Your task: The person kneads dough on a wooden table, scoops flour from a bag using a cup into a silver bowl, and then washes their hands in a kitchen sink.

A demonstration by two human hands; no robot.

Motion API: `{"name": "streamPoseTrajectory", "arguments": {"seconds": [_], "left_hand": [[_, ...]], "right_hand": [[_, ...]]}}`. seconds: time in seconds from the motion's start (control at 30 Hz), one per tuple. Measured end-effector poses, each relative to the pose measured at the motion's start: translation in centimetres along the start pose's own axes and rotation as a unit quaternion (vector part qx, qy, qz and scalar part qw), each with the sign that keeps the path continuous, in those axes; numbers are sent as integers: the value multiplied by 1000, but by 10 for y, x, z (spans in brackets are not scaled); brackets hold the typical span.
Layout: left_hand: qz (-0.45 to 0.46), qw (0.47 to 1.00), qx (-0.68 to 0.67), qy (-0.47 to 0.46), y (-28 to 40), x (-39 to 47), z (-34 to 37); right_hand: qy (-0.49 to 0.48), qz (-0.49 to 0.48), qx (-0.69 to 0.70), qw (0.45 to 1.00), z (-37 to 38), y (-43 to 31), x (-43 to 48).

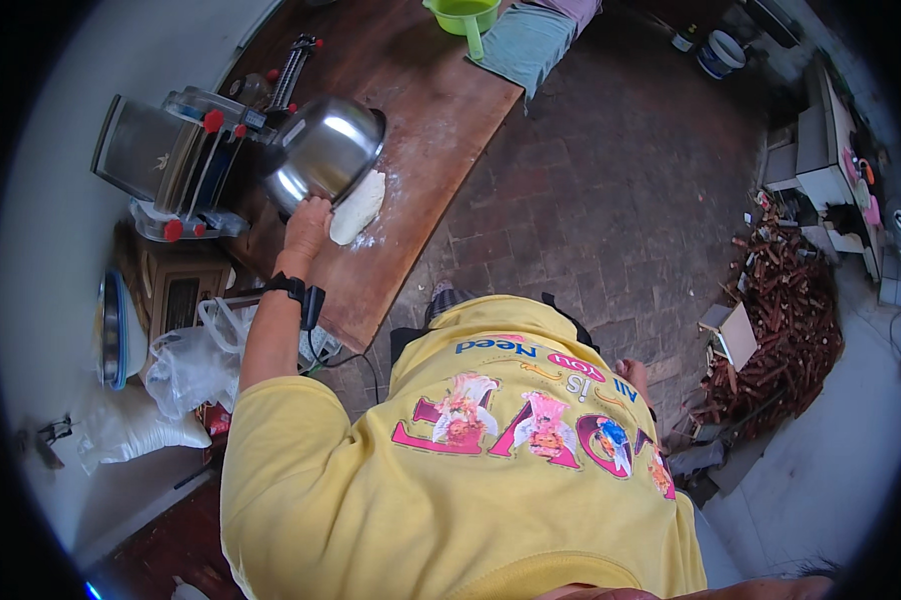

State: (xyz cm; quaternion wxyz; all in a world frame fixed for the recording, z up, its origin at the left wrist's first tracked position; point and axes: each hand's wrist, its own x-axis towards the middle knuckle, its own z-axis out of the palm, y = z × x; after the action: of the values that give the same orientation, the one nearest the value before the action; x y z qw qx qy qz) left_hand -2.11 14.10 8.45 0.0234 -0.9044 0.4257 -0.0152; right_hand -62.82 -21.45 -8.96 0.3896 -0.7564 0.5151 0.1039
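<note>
My left hand (308, 225) grips the rim of a shiny stainless steel bowl (327, 146), which is tipped bottom-up over the wooden table (428, 127). Just under the bowl's near edge lies a flattened piece of pale dough (359, 210), with white flour scattered around it. Part of the dough may be hidden by the bowl; whether the bowl's far rim touches the table, I cannot tell. A black band with a cabled device circles my left wrist. Low at my right side is my right hand (632, 375), partly hidden by my yellow shirt, its fingers unclear.
A machine with red knobs (195, 157) stands along the wall beside a metal roller attachment (294, 71). A green plastic dipper (465, 19) and a teal cloth (525, 45) lie at the table's far end. Plastic bags (195, 360) sit left; corncobs (780, 322) are heaped right.
</note>
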Motion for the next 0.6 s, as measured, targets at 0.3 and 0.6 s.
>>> {"name": "streamPoseTrajectory", "arguments": {"seconds": [0.3, 0.6], "left_hand": [[-24, 999, -19, -38, 68, -85, 20], [-125, 992, -23, -10, 79, -99, 52]], "right_hand": [[26, -63, -68, 995, -4, -7, 10], [-22, -16, -56, 998, -19, -3, 14]]}}
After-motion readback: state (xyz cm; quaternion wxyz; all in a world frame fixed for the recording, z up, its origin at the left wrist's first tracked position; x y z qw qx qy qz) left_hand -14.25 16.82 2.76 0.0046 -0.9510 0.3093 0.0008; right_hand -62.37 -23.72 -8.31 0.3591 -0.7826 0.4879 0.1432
